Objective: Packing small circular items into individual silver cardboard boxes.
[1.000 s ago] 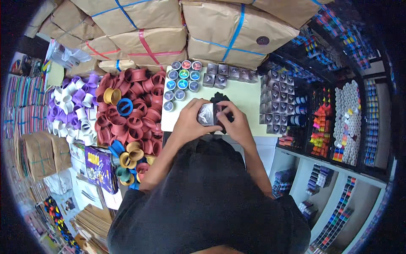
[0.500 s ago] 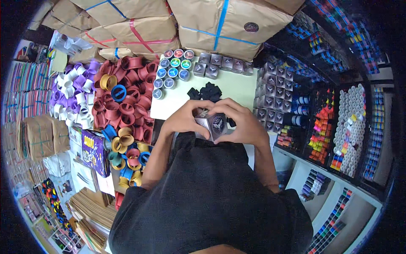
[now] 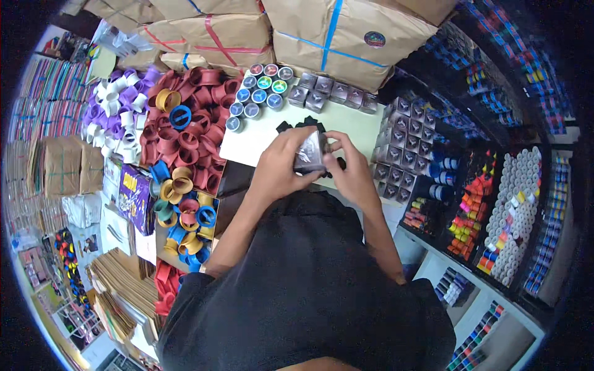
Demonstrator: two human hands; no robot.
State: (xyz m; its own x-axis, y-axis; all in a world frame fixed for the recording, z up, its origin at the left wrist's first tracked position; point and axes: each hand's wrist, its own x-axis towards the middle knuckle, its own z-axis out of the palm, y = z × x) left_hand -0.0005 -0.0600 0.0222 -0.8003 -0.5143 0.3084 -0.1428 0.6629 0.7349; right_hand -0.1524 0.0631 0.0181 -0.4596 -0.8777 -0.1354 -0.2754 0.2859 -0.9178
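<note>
A small silver-grey cardboard box (image 3: 309,153) with a dark printed emblem is held over the table, close to my body. My left hand (image 3: 276,166) grips it from the left, with the thumb along its lower edge. My right hand (image 3: 354,173) is closed at its right side, thumb and bent fingers against the edge; its fingertips are partly hidden. Just beyond the box lies a pile of small black pieces (image 3: 307,125), partly covered by my hands and the box.
Round lidded containers (image 3: 252,110) and a row of similar boxes (image 3: 339,93) stand farther back on the pale table (image 3: 238,145). Stacked boxes (image 3: 399,139) rise at the right. Red plastic rings (image 3: 185,133) heap at the left. Large paper-wrapped parcels (image 3: 352,37) line the back.
The box has turned and tipped in my hands. My left hand now carries more of it, while my right hand has shifted to its right edge. The whole view has swung slightly.
</note>
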